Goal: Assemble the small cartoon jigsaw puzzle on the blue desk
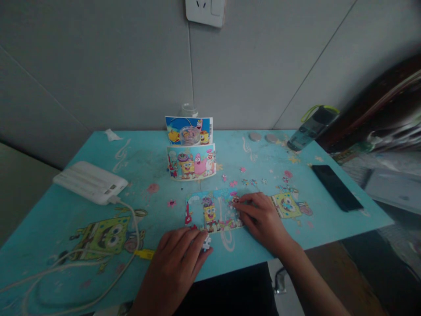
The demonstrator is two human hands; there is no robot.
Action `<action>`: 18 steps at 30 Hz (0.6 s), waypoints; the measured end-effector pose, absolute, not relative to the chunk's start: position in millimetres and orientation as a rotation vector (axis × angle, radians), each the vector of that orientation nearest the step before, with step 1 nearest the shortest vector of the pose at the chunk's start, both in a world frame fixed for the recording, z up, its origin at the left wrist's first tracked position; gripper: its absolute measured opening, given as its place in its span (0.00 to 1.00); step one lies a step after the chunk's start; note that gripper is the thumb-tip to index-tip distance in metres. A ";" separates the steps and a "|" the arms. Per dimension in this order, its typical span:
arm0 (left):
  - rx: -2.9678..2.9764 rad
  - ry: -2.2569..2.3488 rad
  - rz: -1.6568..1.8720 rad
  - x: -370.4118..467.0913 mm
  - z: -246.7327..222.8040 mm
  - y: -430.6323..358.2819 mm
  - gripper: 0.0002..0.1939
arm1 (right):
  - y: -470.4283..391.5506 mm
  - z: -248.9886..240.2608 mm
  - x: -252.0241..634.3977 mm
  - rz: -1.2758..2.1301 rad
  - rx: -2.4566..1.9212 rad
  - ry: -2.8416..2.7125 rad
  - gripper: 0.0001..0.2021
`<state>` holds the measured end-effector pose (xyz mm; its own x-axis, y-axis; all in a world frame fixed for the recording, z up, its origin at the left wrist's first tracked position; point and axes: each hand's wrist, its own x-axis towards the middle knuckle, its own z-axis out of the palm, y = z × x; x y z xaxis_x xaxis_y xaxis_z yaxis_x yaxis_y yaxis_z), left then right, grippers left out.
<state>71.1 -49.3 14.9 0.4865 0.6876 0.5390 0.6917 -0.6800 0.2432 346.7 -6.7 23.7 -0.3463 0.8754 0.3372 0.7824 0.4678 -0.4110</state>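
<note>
A partly assembled jigsaw puzzle (211, 213) with cartoon characters lies on the table, with gaps in its left part and right of the middle. My left hand (179, 259) is at its lower left edge, with a pale puzzle piece (206, 242) held between thumb and fingers. At the puzzle's right side, my right hand (261, 217) pinches a small puzzle piece (234, 200) against the upper right part; the fingertips partly hide it. Loose pink puzzle pieces (233, 184) and blue ones (253, 182) lie beyond the puzzle. A picture card (191, 162) stands propped behind it.
Behind the card are a clear round container (190, 135) and a second card (174, 125). A white power bank (90, 182) with a cable (134, 224) lies left. A phone (337, 188) and a tilted bottle (312, 128) are right. The table (158, 171) meets the wall.
</note>
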 end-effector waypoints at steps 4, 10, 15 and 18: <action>-2.697 -1.253 -0.968 71.2 14.7 -48.9 0.10 | -7.9 23.1 346.8 0.215 -1.397 -2.230 0.17; -2.699 -1.253 -0.987 71.0 13.8 -49.4 0.10 | -9.3 23.3 346.5 0.254 -1.424 -2.216 0.16; -2.715 -1.253 -0.990 70.5 13.3 -49.3 0.11 | -8.9 22.3 347.1 0.260 -1.409 -2.220 0.16; -2.718 -1.251 -0.992 70.2 13.9 -48.9 0.11 | -8.6 23.1 346.9 0.255 -1.414 -2.233 0.17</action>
